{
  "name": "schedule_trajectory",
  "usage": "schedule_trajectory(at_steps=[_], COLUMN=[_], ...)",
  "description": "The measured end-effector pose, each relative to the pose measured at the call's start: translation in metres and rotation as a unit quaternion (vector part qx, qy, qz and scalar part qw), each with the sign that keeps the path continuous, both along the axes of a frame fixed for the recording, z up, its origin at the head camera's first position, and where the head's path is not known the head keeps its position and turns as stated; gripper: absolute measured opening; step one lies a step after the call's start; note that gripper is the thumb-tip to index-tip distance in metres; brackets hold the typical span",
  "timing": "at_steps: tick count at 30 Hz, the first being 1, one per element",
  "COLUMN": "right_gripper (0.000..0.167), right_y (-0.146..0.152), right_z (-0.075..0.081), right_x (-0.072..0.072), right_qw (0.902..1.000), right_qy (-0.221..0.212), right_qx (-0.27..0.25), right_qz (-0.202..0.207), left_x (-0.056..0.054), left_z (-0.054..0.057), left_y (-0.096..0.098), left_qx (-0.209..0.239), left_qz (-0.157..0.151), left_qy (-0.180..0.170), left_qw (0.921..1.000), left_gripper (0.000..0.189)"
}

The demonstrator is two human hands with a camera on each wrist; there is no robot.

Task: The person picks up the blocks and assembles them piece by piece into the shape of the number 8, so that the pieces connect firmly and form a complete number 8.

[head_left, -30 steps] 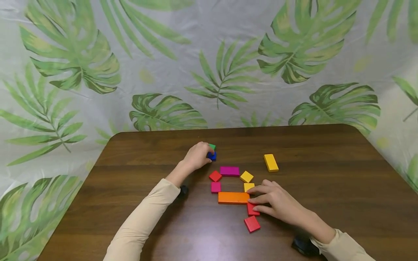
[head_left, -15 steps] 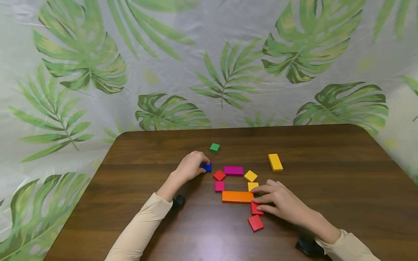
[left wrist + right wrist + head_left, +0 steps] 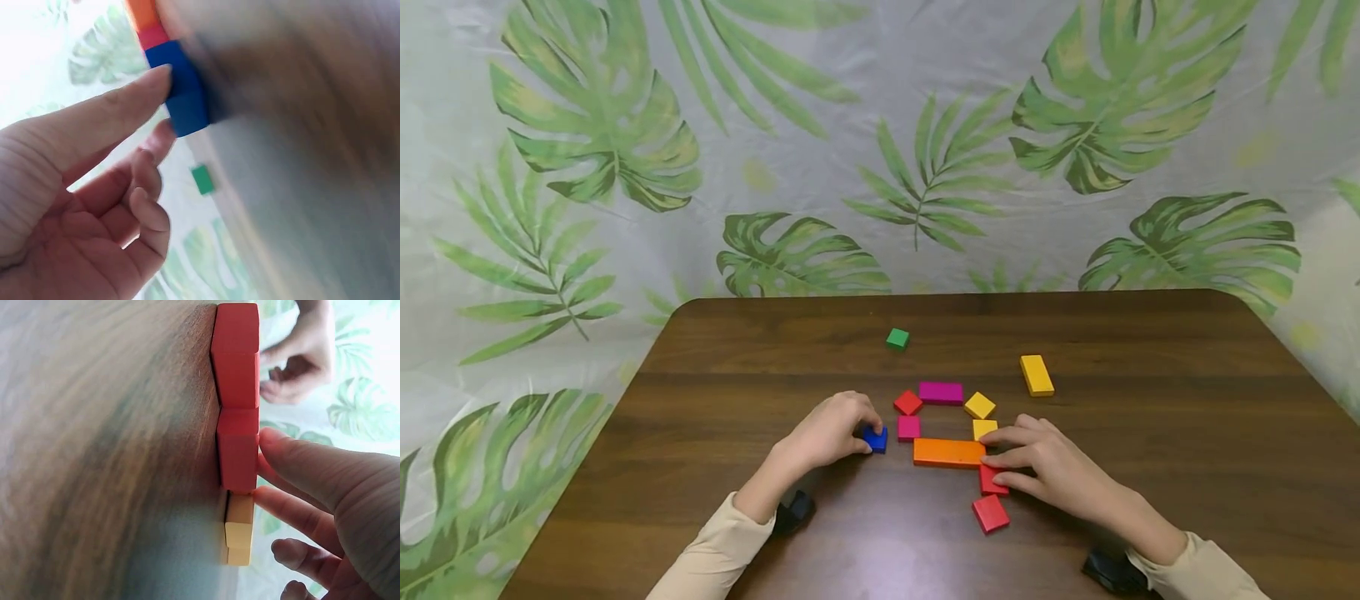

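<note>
Between thumb and fingers, my left hand (image 3: 831, 429) pinches a small blue block (image 3: 876, 439), left of the magenta-pink block (image 3: 908, 428). The left wrist view shows the thumb on the blue block (image 3: 182, 87) close to the table. My right hand (image 3: 1048, 458) has its fingers spread, fingertips touching the right end of the long orange block (image 3: 949, 452) and the upper red block (image 3: 993, 479). A second red block (image 3: 991, 514) lies below that one. Above the orange block are two small yellow blocks, the nearer (image 3: 984, 429) beside my index fingertip.
A purple block (image 3: 941, 393) and a turned red block (image 3: 907, 402) lie at the top of the arrangement. A green block (image 3: 897, 338) and a longer yellow block (image 3: 1037, 376) sit apart farther back on the brown table (image 3: 760, 342). A leaf-patterned cloth hangs behind.
My left hand has brought the blue block toward me, from beside the green block to left of the pink one. The right hand stays at the orange and red blocks; the head view shifts slightly.
</note>
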State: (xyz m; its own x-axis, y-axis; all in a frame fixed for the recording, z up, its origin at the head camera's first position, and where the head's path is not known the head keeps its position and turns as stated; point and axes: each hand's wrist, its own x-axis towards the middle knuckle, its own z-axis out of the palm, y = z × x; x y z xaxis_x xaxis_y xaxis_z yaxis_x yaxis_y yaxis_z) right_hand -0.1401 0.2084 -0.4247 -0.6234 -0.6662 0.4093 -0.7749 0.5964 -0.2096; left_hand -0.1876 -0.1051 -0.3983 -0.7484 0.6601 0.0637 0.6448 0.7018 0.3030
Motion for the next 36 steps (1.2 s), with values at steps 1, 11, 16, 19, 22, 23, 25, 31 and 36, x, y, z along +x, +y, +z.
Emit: schedule_trajectory(at_steps=[1,11,16,19,22,23,25,31,36], right_gripper=[0.023,0.023,0.024,0.025,0.027,0.027,0.027,0.026,0.026], right_y=[0.0,-0.001,-0.001,-0.001,-0.001,-0.001,-0.001,-0.001,-0.001], right_z=[0.0,-0.001,-0.003,-0.004,-0.004,-0.003,-0.003,-0.002,-0.002], right_x=[0.0,-0.002,-0.002,-0.003,-0.003,-0.003,-0.002,-0.001,-0.002], right_qw=[1.0,1.0,0.9999,0.9998,0.9998,0.9998,0.9998,0.9997,0.9996], right_qy=[0.0,0.006,0.013,0.018,0.018,0.018,0.019,0.022,0.027], right_qx=[-0.001,0.001,-0.001,-0.003,-0.004,-0.004,-0.004,-0.004,-0.007], right_qz=[0.0,0.004,0.001,-0.002,-0.003,-0.001,0.0,0.003,0.007], left_x=[0.004,0.031,0.036,0.038,0.039,0.04,0.04,0.04,0.039], left_z=[0.001,0.003,0.0,-0.001,-0.002,-0.003,-0.004,-0.005,-0.005], left_y=[0.001,0.019,0.028,0.033,0.036,0.036,0.037,0.037,0.036], left_qx=[-0.007,-0.047,-0.051,-0.057,-0.061,-0.061,-0.06,-0.054,-0.053], left_qz=[-0.011,-0.057,-0.062,-0.061,-0.055,-0.052,-0.049,-0.045,-0.041], left_qy=[0.004,0.013,0.037,0.06,0.076,0.079,0.082,0.085,0.087], left_qw=[0.9999,0.9972,0.9961,0.9948,0.9937,0.9936,0.9936,0.9939,0.9939], left_gripper=[0.016,0.016,0.016,0.016,0.016,0.015,0.015,0.016,0.016])
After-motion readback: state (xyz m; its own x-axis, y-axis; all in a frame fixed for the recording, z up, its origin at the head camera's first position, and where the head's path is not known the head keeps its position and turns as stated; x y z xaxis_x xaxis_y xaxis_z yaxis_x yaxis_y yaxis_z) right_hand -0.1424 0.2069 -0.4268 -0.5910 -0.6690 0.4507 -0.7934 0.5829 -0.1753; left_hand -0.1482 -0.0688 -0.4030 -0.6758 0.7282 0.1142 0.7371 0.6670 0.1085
